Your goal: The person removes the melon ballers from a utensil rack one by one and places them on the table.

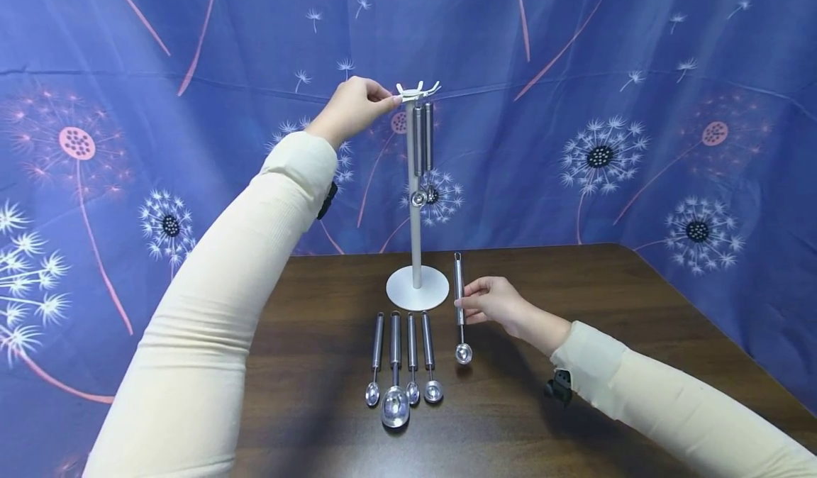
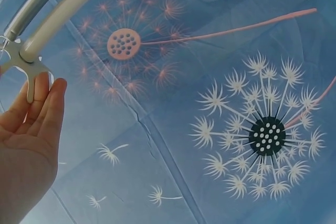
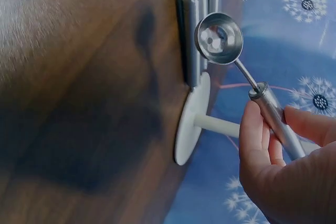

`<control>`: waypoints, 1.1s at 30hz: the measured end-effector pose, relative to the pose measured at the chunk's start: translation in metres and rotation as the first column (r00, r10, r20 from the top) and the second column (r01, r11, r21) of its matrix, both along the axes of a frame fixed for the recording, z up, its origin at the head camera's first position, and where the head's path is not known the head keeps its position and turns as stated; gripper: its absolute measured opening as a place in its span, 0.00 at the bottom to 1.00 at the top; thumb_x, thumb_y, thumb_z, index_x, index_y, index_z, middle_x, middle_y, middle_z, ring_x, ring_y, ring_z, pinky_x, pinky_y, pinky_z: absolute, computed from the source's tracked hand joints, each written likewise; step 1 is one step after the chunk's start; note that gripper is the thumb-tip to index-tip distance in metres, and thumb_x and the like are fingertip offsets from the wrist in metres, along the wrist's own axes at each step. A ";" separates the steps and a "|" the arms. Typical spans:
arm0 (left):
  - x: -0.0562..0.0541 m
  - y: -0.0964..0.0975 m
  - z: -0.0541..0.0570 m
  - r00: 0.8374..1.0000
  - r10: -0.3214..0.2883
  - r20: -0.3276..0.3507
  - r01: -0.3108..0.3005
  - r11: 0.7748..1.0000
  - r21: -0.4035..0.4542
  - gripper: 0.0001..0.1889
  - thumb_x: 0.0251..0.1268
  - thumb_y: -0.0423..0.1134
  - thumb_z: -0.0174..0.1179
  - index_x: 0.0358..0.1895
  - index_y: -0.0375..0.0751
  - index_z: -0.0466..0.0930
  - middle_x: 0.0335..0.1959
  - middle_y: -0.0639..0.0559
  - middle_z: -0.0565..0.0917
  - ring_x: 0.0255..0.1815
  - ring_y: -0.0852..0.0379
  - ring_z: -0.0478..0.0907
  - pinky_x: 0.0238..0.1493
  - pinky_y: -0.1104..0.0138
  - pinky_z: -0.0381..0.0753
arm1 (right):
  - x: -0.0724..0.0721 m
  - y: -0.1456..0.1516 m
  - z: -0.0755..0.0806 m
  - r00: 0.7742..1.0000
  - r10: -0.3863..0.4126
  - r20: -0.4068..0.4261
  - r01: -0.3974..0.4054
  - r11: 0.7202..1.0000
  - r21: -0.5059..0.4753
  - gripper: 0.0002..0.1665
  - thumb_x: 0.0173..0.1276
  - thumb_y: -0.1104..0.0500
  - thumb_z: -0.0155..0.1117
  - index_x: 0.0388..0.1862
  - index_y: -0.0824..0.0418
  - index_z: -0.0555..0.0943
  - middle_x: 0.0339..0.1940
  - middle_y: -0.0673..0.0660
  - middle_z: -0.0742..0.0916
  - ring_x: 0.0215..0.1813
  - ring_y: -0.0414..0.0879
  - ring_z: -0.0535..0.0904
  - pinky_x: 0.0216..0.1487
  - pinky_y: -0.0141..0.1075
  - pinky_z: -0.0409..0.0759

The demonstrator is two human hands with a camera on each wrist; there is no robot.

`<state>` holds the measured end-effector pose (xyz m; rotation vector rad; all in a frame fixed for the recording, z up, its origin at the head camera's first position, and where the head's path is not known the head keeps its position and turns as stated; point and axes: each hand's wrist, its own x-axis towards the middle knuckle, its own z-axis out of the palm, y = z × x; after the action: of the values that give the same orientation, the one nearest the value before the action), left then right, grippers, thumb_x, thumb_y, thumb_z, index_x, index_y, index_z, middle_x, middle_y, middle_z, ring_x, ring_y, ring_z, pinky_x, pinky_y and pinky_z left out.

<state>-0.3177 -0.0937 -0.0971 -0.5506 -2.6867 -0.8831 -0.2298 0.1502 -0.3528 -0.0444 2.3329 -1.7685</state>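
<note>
My left hand (image 1: 357, 106) is raised at the top of a white utensil stand (image 1: 414, 237), pinching one of its curved hooks (image 2: 31, 87) between thumb and fingers. Two metal-handled utensils (image 1: 418, 141) hang from the stand's right side, bowls down. In my right hand (image 1: 498, 304) is a steel melon baller (image 3: 219, 38), gripped by its handle between thumb and fingers. It is held over the table to the right of the stand's base, hanging loop up and round bowl down in the head view.
Several steel scoops (image 1: 395, 343) lie side by side on the brown wooden table (image 1: 306, 386), in front of the stand's round base (image 1: 402, 290). One has a much larger bowl. A blue dandelion-print cloth (image 1: 510, 109) hangs behind the table.
</note>
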 end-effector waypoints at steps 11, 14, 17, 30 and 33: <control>0.000 0.001 -0.001 1.000 0.005 0.005 -0.005 1.000 0.029 0.23 0.73 0.54 0.51 0.59 0.42 0.78 0.56 0.48 0.80 0.54 0.58 0.74 0.59 0.66 0.74 | 0.008 -0.012 -0.023 0.997 0.010 0.080 -0.010 1.000 0.005 0.12 0.62 0.70 0.66 0.40 0.74 0.74 0.28 0.59 0.83 0.27 0.44 0.83 0.36 0.40 0.87; -0.001 0.001 -0.001 1.000 0.010 0.007 -0.010 0.999 0.033 0.23 0.72 0.54 0.51 0.59 0.42 0.78 0.56 0.48 0.80 0.54 0.58 0.74 0.59 0.66 0.73 | 0.009 -0.015 -0.028 0.994 0.022 0.103 -0.023 1.000 0.010 0.10 0.62 0.70 0.66 0.39 0.73 0.75 0.27 0.58 0.83 0.26 0.43 0.82 0.36 0.40 0.87; 0.000 0.001 -0.002 1.000 0.009 0.007 -0.009 0.999 0.040 0.23 0.73 0.53 0.52 0.59 0.41 0.78 0.56 0.47 0.80 0.55 0.57 0.74 0.60 0.65 0.73 | 0.011 -0.018 -0.034 0.992 0.038 0.122 -0.039 0.999 0.007 0.09 0.62 0.70 0.66 0.38 0.73 0.75 0.26 0.58 0.82 0.26 0.43 0.80 0.37 0.41 0.87; -0.002 0.003 -0.004 1.000 0.003 0.004 -0.004 0.997 0.071 0.23 0.74 0.53 0.50 0.61 0.42 0.76 0.58 0.49 0.79 0.55 0.58 0.73 0.59 0.66 0.73 | 0.009 -0.024 -0.054 0.980 0.020 0.200 -0.031 0.998 0.051 0.07 0.60 0.70 0.67 0.34 0.74 0.78 0.23 0.57 0.83 0.22 0.42 0.79 0.32 0.36 0.86; -0.002 0.003 -0.004 1.000 0.001 0.008 -0.001 0.998 0.070 0.23 0.74 0.53 0.50 0.62 0.42 0.76 0.59 0.49 0.79 0.55 0.58 0.73 0.60 0.66 0.73 | 0.007 -0.025 -0.057 0.975 0.021 0.219 -0.034 0.998 0.055 0.06 0.60 0.70 0.67 0.34 0.74 0.79 0.23 0.57 0.83 0.22 0.42 0.79 0.33 0.37 0.86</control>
<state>-0.3194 -0.0905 -0.1008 -0.5313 -2.6514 -0.9774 -0.2224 0.1255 -0.4098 0.1211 2.2136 -1.6018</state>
